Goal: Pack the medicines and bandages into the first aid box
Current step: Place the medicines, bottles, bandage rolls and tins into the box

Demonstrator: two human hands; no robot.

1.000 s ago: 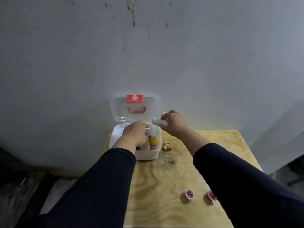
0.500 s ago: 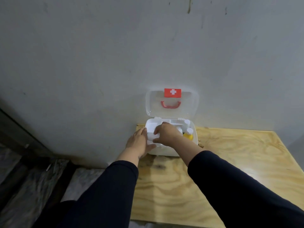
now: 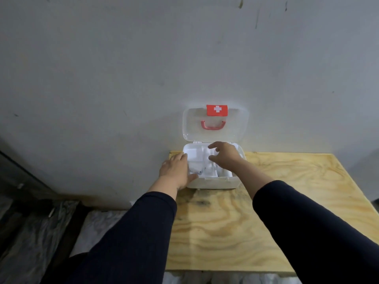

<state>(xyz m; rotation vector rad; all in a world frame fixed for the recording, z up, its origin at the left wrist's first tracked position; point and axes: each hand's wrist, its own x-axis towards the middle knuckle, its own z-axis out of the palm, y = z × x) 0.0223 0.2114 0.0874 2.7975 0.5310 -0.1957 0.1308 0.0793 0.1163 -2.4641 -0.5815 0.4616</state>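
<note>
The white first aid box point(image 3: 213, 183) stands at the far left corner of the plywood table point(image 3: 266, 212), against the wall. Its clear lid point(image 3: 235, 128) stands upright, with a red cross label and a red handle. A white divided tray point(image 3: 194, 155) fills the top of the box, and white packets point(image 3: 198, 168) lie in its near compartments. My left hand point(image 3: 177, 171) grips the box's left front corner. My right hand point(image 3: 224, 155) hovers over the tray's right side with fingers spread and nothing in it.
A grey wall point(image 3: 143, 68) rises directly behind the box. Left of the table the floor drops away, with crumpled plastic sheeting point(image 3: 30, 242) and a dark strip along the wall. The table's near edge point(image 3: 225, 270) is close to my body.
My right hand has lifted off the tray and opened, and the small white tube it held a second ago is gone from it. My left hand stays at the box's left corner. My view turned left.
</note>
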